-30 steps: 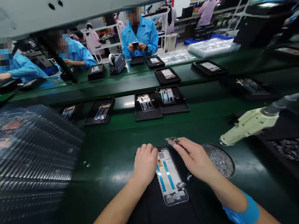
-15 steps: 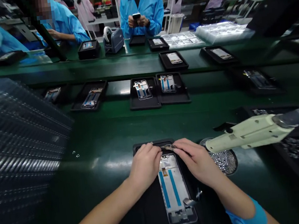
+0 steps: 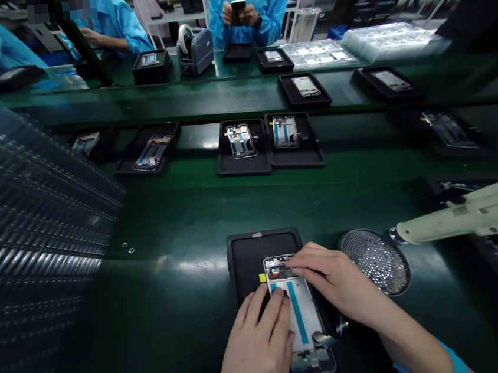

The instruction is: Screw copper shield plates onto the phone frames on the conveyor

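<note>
My left hand [image 3: 255,352] lies at the bottom of the view, its fingers [image 3: 271,309] slightly apart, with the tips resting on the left side of a phone screen frame [image 3: 299,317]. The frame lies flat on a black rubber mat [image 3: 256,251], with a long blue strip running down its pale inner face. Its long axis points away from me and leans slightly to the left at the far end, where small dark and metallic parts cluster. My right hand [image 3: 334,275] comes in from the right, its fingers together and laid across that far end. I cannot tell whether they are pinching anything. A small silver piece [image 3: 325,337] sticks out at the frame's lower right edge.

A yellow square label [image 3: 263,277] sits on the mat just left of the frame, with no readable print. No brand or writing can be read anywhere in view.

The mat sits on a green conveyor surface [image 3: 169,230]. Just right of my right hand is a round perforated metal disc [image 3: 375,261], and a pale green handheld tool [image 3: 469,211] points toward it. A tall stack of clear plastic trays [image 3: 32,203] rises on my left. Ahead, black trays [image 3: 242,148] hold more frames, and across the line a co-worker in a blue smock [image 3: 243,9] holds a phone.
</note>
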Tool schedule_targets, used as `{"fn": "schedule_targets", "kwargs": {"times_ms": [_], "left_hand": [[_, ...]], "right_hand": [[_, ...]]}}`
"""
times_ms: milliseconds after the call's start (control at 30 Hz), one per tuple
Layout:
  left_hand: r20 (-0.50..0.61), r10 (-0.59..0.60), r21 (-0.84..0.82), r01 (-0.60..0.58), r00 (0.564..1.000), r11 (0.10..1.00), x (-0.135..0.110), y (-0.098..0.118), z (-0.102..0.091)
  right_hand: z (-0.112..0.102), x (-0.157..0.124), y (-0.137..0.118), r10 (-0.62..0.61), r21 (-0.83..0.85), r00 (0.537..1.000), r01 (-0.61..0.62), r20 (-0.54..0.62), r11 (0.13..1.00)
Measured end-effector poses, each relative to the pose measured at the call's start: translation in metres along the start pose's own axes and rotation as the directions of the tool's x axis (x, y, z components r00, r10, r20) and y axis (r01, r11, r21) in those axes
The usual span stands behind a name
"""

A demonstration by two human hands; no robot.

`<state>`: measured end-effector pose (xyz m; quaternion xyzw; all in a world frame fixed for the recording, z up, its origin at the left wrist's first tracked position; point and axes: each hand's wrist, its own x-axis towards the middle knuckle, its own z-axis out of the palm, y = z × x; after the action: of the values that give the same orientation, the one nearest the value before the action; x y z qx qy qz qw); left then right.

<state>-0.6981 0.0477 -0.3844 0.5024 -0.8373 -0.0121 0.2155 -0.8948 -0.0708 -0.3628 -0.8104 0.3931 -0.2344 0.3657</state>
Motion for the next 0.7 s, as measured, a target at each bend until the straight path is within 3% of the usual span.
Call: {"fn": "schedule_targets", "kwargs": {"times_ms": [200, 400, 533, 633, 700], "left_hand": [[-0.011, -0.009, -0.029, 0.009, 1.000, 1.000, -0.002, 0.001, 0.002], [0.027, 0.004, -0.011, -0.004, 1.000, 1.000, 0.003, -0.001, 0.002], [0.103, 0.050, 0.027, -0.053, 0.993, 0.998, 0.015, 0.002, 0.006], [0.129, 0.051, 0.060, -0.060, 0.990, 0.996, 0.019, 0.004, 0.010], [0.150, 0.059, 0.071, -0.070, 0.987, 0.995, 0.018, 0.004, 0.011]], "right_hand": [[0.005, -0.002, 0.003, -0.070, -0.081, 0.998, 0.070, 0.001, 0.994], [0.015, -0.014, 0.006, -0.258, -0.412, 0.957, 0.184, -0.130, 0.892], [0.014, -0.031, 0.008, -0.341, -0.487, 0.940, 0.284, -0.029, 0.826], [0.013, -0.038, 0.009, -0.318, -0.527, 0.947, 0.293, 0.045, 0.798], [0.014, -0.035, 0.008, -0.274, -0.498, 0.961, 0.250, 0.027, 0.830]]}}
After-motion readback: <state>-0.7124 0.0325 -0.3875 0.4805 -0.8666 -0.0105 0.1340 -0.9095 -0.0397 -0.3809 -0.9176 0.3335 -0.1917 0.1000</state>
